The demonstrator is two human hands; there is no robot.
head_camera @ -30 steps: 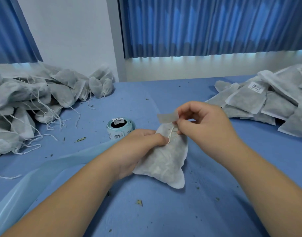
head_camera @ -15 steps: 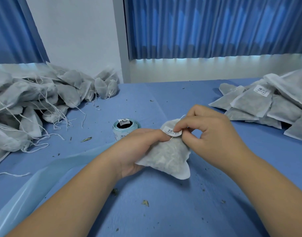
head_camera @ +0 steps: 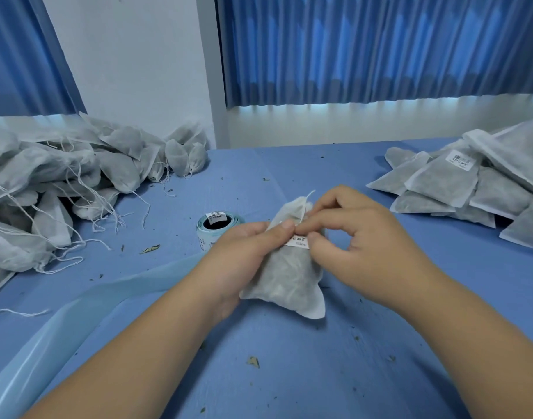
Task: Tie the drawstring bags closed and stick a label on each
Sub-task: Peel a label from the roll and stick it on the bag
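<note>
A grey drawstring bag [head_camera: 286,276] filled with dried leaves rests on the blue table [head_camera: 289,373] in the middle. My left hand [head_camera: 244,255] grips its left side, thumb near the neck. My right hand [head_camera: 356,237] pinches a small white barcode label [head_camera: 298,241] against the upper part of the bag, thumb and forefinger on it. The bag's white string [head_camera: 306,201] sticks up above my fingers. A roll of labels [head_camera: 212,228] stands just left of my left hand.
A heap of grey bags with loose strings [head_camera: 62,192] fills the left side. A stack of flat labelled bags [head_camera: 470,182] lies at the right. A pale blue backing strip [head_camera: 78,313] runs from the roll to the lower left. Leaf crumbs dot the table.
A second ago my right hand held the label above the bag's neck. It has since come down onto the bag, and both thumbs now press at it.
</note>
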